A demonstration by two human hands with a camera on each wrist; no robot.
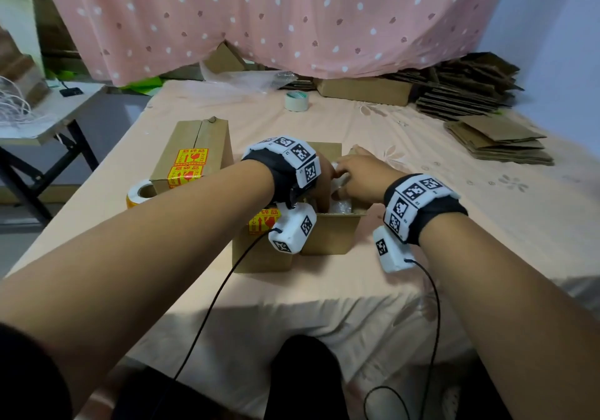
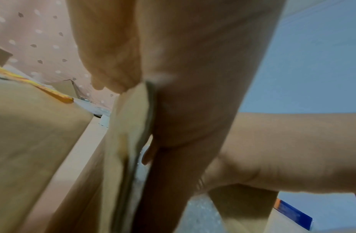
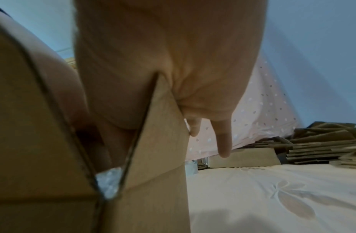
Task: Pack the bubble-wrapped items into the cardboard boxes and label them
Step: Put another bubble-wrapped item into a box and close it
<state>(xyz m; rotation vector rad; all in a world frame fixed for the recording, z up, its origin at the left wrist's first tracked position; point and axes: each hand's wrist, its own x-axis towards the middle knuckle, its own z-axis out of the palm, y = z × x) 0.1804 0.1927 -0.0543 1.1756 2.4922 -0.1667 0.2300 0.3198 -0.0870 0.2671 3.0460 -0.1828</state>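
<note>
Bubble-wrapped item [image 1: 341, 205] apparently inside box [image 1: 331, 234].

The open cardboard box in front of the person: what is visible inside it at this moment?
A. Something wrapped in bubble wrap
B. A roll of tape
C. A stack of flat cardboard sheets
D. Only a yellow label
A: in the head view, clear bubble-wrapped material shows inside the open cardboard box, between the left hand and the right hand, which both reach into it.
</note>
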